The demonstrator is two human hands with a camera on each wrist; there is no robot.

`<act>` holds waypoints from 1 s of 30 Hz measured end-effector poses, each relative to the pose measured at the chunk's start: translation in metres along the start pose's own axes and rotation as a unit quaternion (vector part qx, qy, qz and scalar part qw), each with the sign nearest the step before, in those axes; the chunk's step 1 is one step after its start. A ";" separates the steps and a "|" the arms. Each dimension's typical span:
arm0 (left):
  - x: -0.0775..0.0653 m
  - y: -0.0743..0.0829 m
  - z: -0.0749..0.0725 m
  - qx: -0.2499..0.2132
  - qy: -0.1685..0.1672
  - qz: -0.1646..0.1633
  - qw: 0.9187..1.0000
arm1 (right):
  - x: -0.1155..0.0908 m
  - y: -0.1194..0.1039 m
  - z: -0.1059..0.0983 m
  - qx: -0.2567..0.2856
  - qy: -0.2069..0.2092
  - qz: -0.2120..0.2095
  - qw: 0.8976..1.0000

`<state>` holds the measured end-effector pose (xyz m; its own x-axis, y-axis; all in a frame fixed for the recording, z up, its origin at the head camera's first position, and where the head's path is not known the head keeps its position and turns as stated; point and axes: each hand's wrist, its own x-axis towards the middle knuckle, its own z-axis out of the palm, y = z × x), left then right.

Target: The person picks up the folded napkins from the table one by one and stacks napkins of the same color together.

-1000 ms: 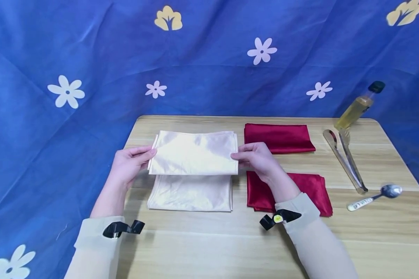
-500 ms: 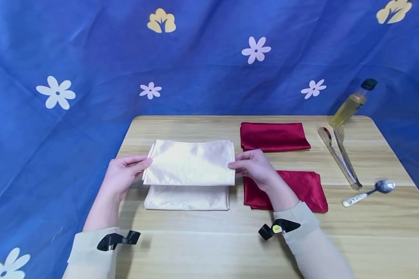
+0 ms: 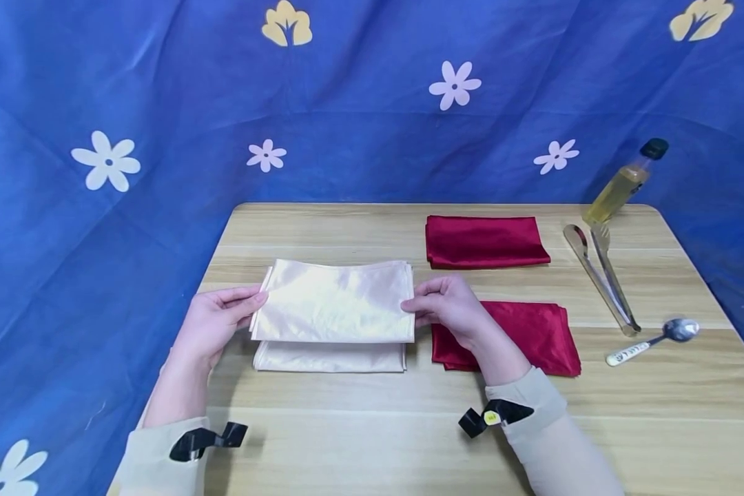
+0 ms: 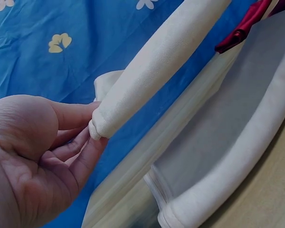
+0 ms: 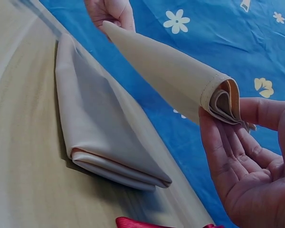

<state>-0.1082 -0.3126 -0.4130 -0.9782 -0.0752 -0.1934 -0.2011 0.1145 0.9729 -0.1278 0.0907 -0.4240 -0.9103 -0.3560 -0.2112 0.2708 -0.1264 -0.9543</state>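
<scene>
A folded white satin cloth (image 3: 335,303) is held level by its two short ends. My left hand (image 3: 222,318) pinches its left end between thumb and fingers, and my right hand (image 3: 449,310) pinches the right end. In the right wrist view the folded layers of this upper cloth (image 5: 166,71) show at the end by my thumb. Below it a second folded white cloth (image 3: 331,358) lies on the table, partly covered from the head view. A gap between the two white cloths is plain in both wrist views.
Right of the white cloths lie two folded dark red cloths, a far one (image 3: 486,241) and a near one (image 3: 533,337) partly behind my right forearm. Farther right are metal tongs (image 3: 604,282), a spoon (image 3: 654,341) and a bottle of yellow liquid (image 3: 623,186). A blue curtain (image 3: 359,89) hangs behind the table.
Both hands have brought the upper white cloth toward me, so it covers more of the lower one. The grip at both ends stays the same. The view has shifted slightly.
</scene>
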 end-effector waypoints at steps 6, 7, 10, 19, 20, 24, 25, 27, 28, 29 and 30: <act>-0.003 -0.008 -0.002 -0.012 -0.007 0.006 1.000 | -0.002 0.006 0.001 -0.002 -0.006 0.001 1.000; -0.004 -0.009 -0.002 -0.010 -0.007 0.006 1.000 | -0.003 0.007 0.001 0.000 -0.009 0.002 1.000; -0.006 -0.012 -0.004 -0.010 -0.006 0.003 1.000 | -0.004 0.012 0.002 0.003 -0.020 0.007 1.000; -0.012 -0.022 -0.005 -0.006 -0.017 -0.004 1.000 | -0.007 0.023 0.003 -0.004 -0.035 0.019 0.999; -0.013 -0.023 -0.005 -0.003 -0.018 -0.005 1.000 | -0.007 0.025 0.003 -0.004 -0.036 0.019 0.999; -0.014 -0.029 -0.007 0.006 -0.019 -0.011 1.000 | -0.007 0.030 0.004 -0.004 -0.042 0.023 0.999; -0.014 -0.031 -0.008 0.010 -0.020 -0.012 1.000 | -0.007 0.031 0.004 -0.004 -0.043 0.023 0.999; -0.014 -0.033 -0.009 0.016 -0.021 -0.015 1.000 | -0.007 0.032 0.005 -0.006 -0.043 0.027 0.999; -0.014 -0.034 -0.010 0.020 -0.022 -0.016 0.999 | -0.007 0.032 0.005 -0.008 -0.043 0.029 0.999; -0.014 -0.035 -0.010 0.026 -0.023 -0.017 0.999 | -0.006 0.033 0.006 -0.010 -0.043 0.032 0.999; -0.014 -0.036 -0.011 0.030 -0.025 -0.019 0.999 | -0.006 0.034 0.005 -0.012 -0.043 0.036 0.998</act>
<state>-0.0871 -0.3263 -0.4442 -0.9709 -0.0315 -0.2374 -0.2392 0.1718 0.9556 -0.1116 0.0836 -0.4538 -0.8582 -0.4422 -0.2606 0.3255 -0.0764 -0.9425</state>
